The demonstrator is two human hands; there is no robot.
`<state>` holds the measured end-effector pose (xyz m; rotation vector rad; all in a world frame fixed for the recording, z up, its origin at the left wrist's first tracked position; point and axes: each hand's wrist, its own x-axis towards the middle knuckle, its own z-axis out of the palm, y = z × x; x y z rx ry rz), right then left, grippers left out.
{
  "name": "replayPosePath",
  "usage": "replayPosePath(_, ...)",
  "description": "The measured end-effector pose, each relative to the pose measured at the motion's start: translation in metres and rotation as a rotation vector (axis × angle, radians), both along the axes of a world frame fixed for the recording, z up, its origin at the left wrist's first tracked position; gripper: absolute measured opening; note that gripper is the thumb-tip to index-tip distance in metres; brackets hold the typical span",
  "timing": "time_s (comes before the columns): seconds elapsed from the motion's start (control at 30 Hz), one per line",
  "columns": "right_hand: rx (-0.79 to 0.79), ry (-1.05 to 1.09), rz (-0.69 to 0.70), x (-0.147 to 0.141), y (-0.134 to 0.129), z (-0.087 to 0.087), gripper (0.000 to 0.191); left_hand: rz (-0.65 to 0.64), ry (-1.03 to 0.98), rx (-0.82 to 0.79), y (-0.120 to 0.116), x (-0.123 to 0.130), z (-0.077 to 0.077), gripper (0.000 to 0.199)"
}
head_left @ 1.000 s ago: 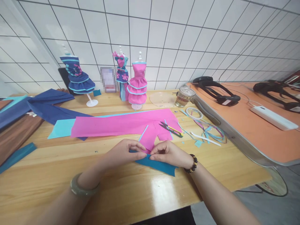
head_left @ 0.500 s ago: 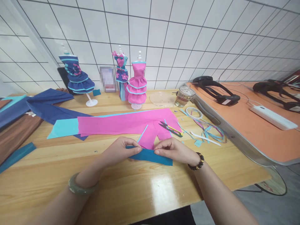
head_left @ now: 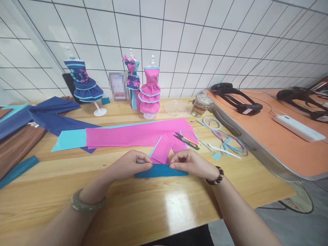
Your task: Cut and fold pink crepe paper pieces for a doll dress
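A narrow strip of teal fabric (head_left: 161, 171) hangs between my two hands near the front of the table. My left hand (head_left: 134, 164) pinches its upper edge between thumb and fingers. A short way along the same edge, my right hand (head_left: 188, 164) pinches it too. Just behind the strip lie pink fabric pieces (head_left: 162, 150) with light blue edging. Thread snips (head_left: 187, 140) with a yellow and green handle rest on the pink cloth, beyond my right hand. A long pink fabric piece (head_left: 123, 136) stretches leftward over light blue cloth (head_left: 71, 139).
Small dress forms wear a navy dress (head_left: 85, 82), a pink tiered dress (head_left: 150, 89) and a multicoloured dress (head_left: 133, 80). A lidded cup (head_left: 202, 105), tape roll (head_left: 212, 124) and fabric scraps (head_left: 232, 145) lie right. Navy cloth (head_left: 56, 112) is left; black headsets (head_left: 238, 100) sit on an orange surface.
My left hand has shifted slightly left along the teal strip. More of the strip's left end shows, and it now hangs straighter and more level between my hands.
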<state>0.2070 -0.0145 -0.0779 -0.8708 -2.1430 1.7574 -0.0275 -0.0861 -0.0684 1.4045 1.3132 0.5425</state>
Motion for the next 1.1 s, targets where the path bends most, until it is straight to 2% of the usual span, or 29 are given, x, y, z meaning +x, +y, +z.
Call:
replayPosePath(0.23,-0.004,-0.009,0.047,0.0019,0.0018,0.0031,0.030,-0.054,0.006,-0.052,-0.0001,-0.0044,0.0042,0.028)
replayPosePath(0.43,0.167,0.003,0.152,-0.0013,0.0014,0.0050,0.033,-0.077,-0.005,-0.033,-0.0013,-0.0029,0.0078,0.027)
replayPosePath(0.57,0.204,-0.025,0.247,-0.0023,0.0005,0.0074,0.038,-0.078,0.003,-0.036,-0.0016,-0.0030,0.0066,0.028)
replayPosePath(0.7,0.210,-0.040,0.252,-0.0027,-0.0008,0.0079,0.042,-0.087,0.006,-0.043,-0.0019,-0.0038,0.0049,0.028)
replayPosePath(0.93,0.148,-0.055,0.206,-0.0029,-0.0029,0.0044,0.028,-0.096,0.020,-0.038,-0.0004,-0.0033,0.0060,0.027)
replayPosePath(1.1,0.101,-0.141,0.185,0.0020,-0.0008,0.0017,0.025,-0.206,0.031,-0.135,-0.0026,-0.0064,0.0055,0.027)
